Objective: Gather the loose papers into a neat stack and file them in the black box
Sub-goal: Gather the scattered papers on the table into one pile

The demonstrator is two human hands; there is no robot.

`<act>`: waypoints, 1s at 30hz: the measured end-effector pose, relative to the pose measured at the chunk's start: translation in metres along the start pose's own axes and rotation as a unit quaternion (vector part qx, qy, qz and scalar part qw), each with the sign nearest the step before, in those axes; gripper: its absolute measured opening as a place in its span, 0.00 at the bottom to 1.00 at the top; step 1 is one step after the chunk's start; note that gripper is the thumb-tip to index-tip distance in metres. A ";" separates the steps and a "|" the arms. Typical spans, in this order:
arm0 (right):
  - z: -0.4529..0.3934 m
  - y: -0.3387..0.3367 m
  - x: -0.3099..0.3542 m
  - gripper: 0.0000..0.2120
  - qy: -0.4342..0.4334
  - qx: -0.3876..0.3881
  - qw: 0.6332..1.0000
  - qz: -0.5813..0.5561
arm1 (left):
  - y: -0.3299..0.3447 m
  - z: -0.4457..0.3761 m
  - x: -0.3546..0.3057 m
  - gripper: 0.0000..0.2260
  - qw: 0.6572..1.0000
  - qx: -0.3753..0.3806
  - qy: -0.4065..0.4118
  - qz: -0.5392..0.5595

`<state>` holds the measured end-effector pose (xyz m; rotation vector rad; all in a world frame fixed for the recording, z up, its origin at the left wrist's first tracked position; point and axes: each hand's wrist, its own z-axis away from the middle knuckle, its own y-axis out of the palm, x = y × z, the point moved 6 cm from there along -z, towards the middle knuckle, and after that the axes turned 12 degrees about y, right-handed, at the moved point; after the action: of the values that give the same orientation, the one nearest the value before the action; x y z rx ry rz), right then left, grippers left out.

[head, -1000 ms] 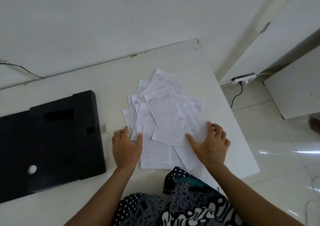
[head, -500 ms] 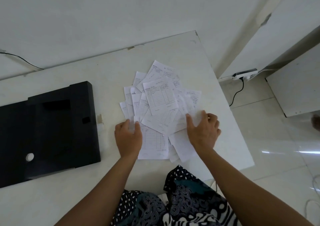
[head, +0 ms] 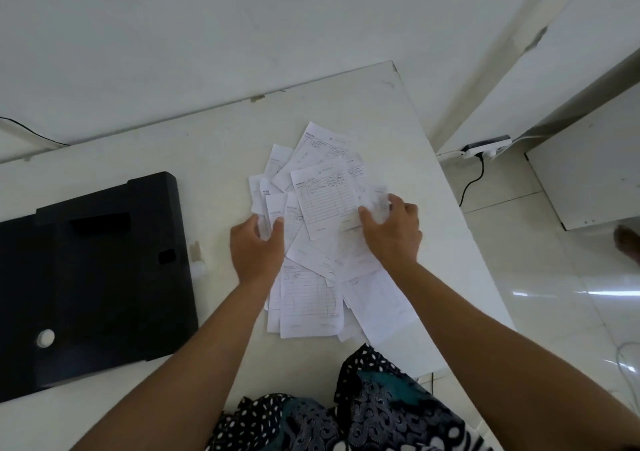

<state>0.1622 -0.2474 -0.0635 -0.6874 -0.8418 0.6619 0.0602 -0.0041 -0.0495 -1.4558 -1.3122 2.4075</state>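
Note:
Several loose white printed papers (head: pixel 323 205) lie in an overlapping heap on the white table (head: pixel 214 146), right of centre. My left hand (head: pixel 256 246) presses on the heap's left side, its thumb and fingers pinching a few sheets. My right hand (head: pixel 393 232) lies on the heap's right side with fingers curled around the sheets' edges. More sheets lie flat below both hands, near the table's front edge. The flat black box (head: pixel 93 277) lies closed on the table to the left, apart from the papers.
A small white object (head: pixel 198 260) sits between the box and the papers. The table's right edge runs close to the heap; beyond it is tiled floor with a power strip (head: pixel 486 149) and cable. Patterned clothing (head: pixel 346 409) is at the bottom.
Both hands have slid away from me, up along the heap's sides and inward, bunching the upper sheets closer together. The black box has not moved.

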 end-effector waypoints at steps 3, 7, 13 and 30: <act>0.006 0.009 0.010 0.33 -0.040 0.027 0.999 -0.001 | 0.002 0.000 -0.006 0.09 0.999 -0.003 -0.009 0.034; 0.009 -0.007 -0.015 0.34 0.049 -0.049 0.996 -0.055 | -0.007 -0.008 0.009 0.15 0.999 -0.014 -0.015 0.029; 0.028 0.026 0.023 0.26 -0.022 0.023 0.999 0.000 | 0.002 -0.010 -0.013 0.05 0.998 0.046 0.036 0.029; -0.011 0.005 0.030 0.33 0.002 -0.080 0.995 0.056 | 0.001 -0.050 0.003 0.18 1.000 -0.019 -0.009 -0.001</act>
<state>0.1854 -0.2249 -0.0592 -0.8846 -0.8631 0.6988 0.0964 0.0285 -0.0628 -1.4438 -1.3694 2.4123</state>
